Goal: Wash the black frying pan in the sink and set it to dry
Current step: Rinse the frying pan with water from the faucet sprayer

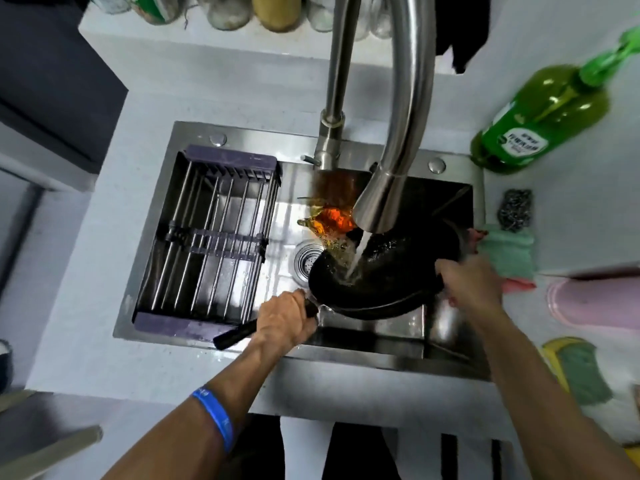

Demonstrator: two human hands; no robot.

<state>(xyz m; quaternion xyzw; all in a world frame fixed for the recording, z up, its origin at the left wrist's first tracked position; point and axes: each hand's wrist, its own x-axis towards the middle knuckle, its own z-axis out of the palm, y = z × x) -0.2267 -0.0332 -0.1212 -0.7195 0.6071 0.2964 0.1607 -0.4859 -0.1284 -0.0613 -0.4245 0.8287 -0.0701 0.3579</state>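
The frying pan (381, 271) and its handle (235, 336) are black, the sink (381, 344) and faucet (398, 133) brushed silver, the drying rack (207, 237) purple-framed, the soap bottle (540, 119) green, the wristband (214, 415) blue, and the table (86, 306) pale grey.

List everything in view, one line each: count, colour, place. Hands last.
frying pan: 1, black, tilted in the sink under the water stream
faucet: 1, steel, behind the basin, running
sink: 1, steel, centre
drying rack: 1, metal bars with purple ends, across the sink's left side
drain strainer: 1, silver, sink floor beside the pan
soap bottle: 1, green, counter at right rear
steel scrubber: 1, grey, right sink edge
cloth: 1, mint green, right of the sink
sponge: 1, green and yellow, counter at right front
wristband: 1, blue, left wrist
left hand: on the pan handle
right hand: at the pan's right rim
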